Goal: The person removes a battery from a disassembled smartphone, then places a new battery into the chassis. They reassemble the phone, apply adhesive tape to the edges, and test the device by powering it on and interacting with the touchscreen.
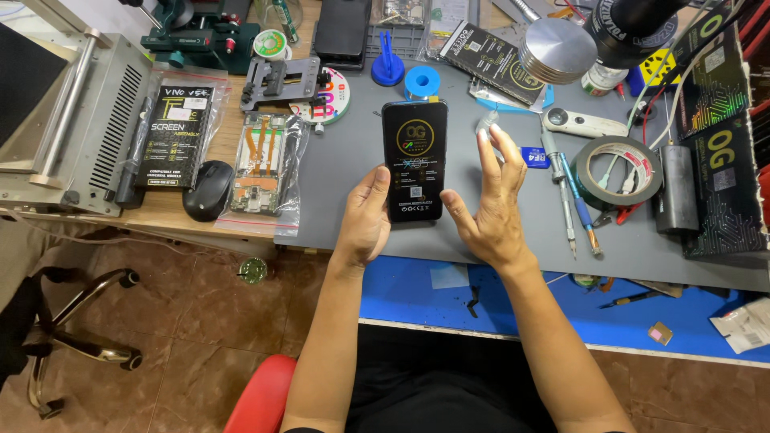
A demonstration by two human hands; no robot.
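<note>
I have a black phone screen in the middle of the frame, lying on the grey mat. Its long axis runs up and down the picture, top end toward the upper edge, bottom end toward me. A round gold-ringed label sits near its top and small stickers below that.

My left hand rests against the screen's lower left edge, thumb and fingers curled loosely along its side; I cannot tell whether it truly grips or only steadies it. My right hand is open, fingers spread and raised just right of the screen, with a scrap of clear film at the fingertips, apparently pinched.

At the left of the frame, on the wooden bench, lies one black rectangular package in a clear bag, and beside it a clear bag with a phone frame showing orange flex strips. Between them sits one black mouse. At the upper centre lies a second black flat package, tilted. At the right edge are two black boxes with green and gold markings. One roll of dark tape lies right of my hand, with two slim tools beside it. One blue spool sits above the screen.
</note>
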